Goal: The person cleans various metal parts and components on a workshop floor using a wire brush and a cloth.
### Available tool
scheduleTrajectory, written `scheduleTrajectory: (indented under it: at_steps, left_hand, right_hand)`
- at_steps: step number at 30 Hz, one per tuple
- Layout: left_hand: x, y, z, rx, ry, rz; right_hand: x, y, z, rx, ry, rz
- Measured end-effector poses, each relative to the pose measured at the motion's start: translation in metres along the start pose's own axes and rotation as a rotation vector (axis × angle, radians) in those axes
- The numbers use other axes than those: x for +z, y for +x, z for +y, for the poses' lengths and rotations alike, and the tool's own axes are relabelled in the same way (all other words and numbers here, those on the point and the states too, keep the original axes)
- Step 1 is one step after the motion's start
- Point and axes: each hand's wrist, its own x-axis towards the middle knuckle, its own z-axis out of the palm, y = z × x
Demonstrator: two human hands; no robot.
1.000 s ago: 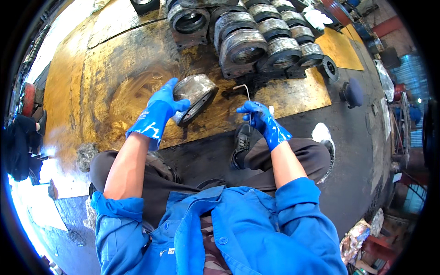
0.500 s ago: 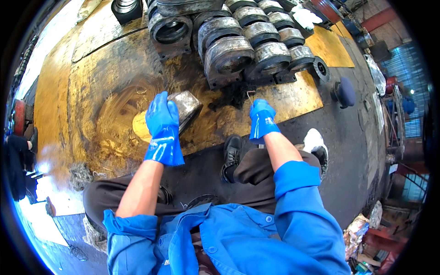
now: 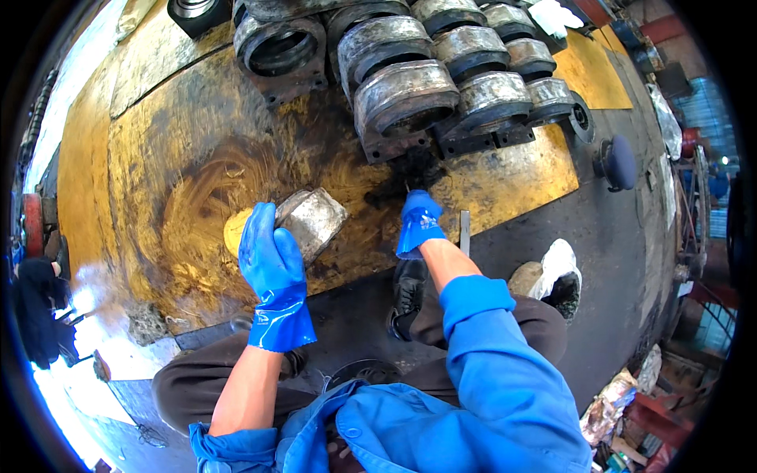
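Ref = loose metal housing (image 3: pixel 317 222), lying on stained yellow board (image 3: pixel 181 102), worn outer face up. L hand (image 3: pixel 272 254), blue glove, overlaps its left side in view: fingers approx straight + together, flat, not wrapped round anything; can't tell if it's touching. R hand (image 3: pixel 419 222), same glove type, right of housing, w/ clear gap: fingers curled in, thin rod (image 3: pixel 408 188) tip poking out far side, rest hidden by glove. Black grime patch (image 3: pixel 410 169) just past R hand, up-right of housing. Rows of similar housings (image 3: pixel 406 91) beyond, up-right. Flat metal strip (image 3: pixel 464 232) right of housing, past R hand. Dark boot (image 3: pixel 408 293) below-right of housing.
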Motion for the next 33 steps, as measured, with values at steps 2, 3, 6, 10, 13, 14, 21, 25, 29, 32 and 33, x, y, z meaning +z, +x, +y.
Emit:
scheduleTrajectory:
  at_steps: [2, 3, 6, 10, 13, 14, 21, 25, 29, 32, 33]
  left_hand:
    - [-0.002, 0.002, -0.002, -0.004, 0.007, 0.006]
    - [-0.003, 0.0, -0.004, -0.009, 0.009, 0.003]
    - [0.001, 0.001, -0.002, -0.016, 0.009, 0.0]
    - [0.002, 0.002, 0.0, 0.002, -0.008, -0.001]
    - [0.004, 0.002, 0.001, -0.004, -0.013, 0.007]
    - [0.002, 0.002, 0.0, -0.006, 0.002, 0.006]
    - [0.001, 0.004, 0.003, -0.018, -0.047, 0.018]
    - [0.0, 0.003, 0.0, 0.009, -0.063, 0.041]
    - [0.0, 0.005, -0.002, 0.034, -0.096, 0.062]
    - [0.005, 0.002, -0.006, 0.029, -0.133, 0.067]
    - [0.005, 0.001, -0.006, 0.027, -0.137, 0.065]
  right_hand:
    - [-0.013, -0.017, -0.011, -0.1, -0.005, -0.032]
    - [-0.021, -0.037, -0.013, -0.251, 0.046, 0.177]
    - [-0.036, -0.038, -0.002, -0.205, 0.883, -0.172]
    - [-0.024, 0.005, 0.033, 0.148, 1.802, -0.723]
    - [0.01, 0.019, 0.086, 0.348, 2.132, -0.744]
    - [0.016, 0.013, 0.101, 0.338, 2.181, -0.785]
    - [-0.006, 0.042, 0.223, 0.342, 2.036, -0.112]
    - [-0.015, 0.043, 0.199, 0.48, 0.93, 0.195]
    - [-0.05, 0.032, 0.121, -0.049, 0.181, 0.7]
    - [-0.045, 0.048, 0.062, -0.217, 0.215, 0.64]
    - [-0.037, 0.054, 0.044, -0.201, 0.269, 0.587]
